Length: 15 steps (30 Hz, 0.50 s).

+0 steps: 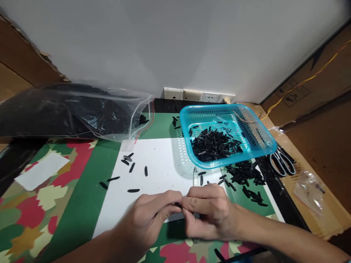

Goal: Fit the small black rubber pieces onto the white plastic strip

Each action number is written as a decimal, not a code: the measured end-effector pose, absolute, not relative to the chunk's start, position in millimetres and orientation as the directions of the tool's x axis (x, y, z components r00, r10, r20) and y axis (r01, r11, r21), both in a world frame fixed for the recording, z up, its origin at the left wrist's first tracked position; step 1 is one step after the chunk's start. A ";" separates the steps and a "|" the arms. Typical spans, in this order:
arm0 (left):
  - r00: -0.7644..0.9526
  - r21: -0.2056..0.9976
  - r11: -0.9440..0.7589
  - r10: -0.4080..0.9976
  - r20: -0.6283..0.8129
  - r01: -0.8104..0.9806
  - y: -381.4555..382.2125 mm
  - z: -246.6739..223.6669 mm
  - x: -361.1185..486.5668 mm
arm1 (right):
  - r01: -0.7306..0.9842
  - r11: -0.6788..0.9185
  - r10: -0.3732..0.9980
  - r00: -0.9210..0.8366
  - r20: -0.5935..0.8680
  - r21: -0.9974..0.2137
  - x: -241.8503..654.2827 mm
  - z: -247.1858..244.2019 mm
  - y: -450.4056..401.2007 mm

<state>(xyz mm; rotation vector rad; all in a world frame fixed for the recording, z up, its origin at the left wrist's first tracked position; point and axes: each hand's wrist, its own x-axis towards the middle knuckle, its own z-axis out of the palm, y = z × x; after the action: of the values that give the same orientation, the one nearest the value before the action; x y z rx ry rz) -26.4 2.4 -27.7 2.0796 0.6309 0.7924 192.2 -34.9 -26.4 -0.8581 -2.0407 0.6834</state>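
My left hand (pixel 153 215) and my right hand (pixel 208 212) meet fingertip to fingertip above the near edge of a white sheet (pixel 161 160). Between the left thumb and forefinger shows the end of a small black strip (pixel 177 205); most of it is hidden by the fingers. The right thumb and forefinger are pinched close against it, and what they grip cannot be made out. Several loose black strips (pixel 146 171) lie on the sheet to the left. Beyond the right hand is a heap of similar black strips (pixel 245 172).
A blue plastic basket (pixel 197 162) holding many black strips stands behind my hands. A clear zip bag (pixel 109 113) full of dark material lies at the back left. Scissors (pixel 282 163) and a small clear bag (pixel 309 191) rest on cardboard at right. Wall sockets (pixel 192 95) line the back.
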 end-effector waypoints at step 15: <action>0.563 0.811 -0.567 0.721 0.404 0.145 -2.9 -27.2 -31.4 | 0.195 0.502 0.840 -0.343 0.420 -0.843 197.0 -8.0 -24.5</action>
<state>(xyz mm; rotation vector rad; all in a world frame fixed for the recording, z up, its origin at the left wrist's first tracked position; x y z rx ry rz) -31.4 -2.9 -27.2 2.0419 0.6929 0.9740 197.0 -24.5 -8.0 -0.8652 -1.8227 0.8777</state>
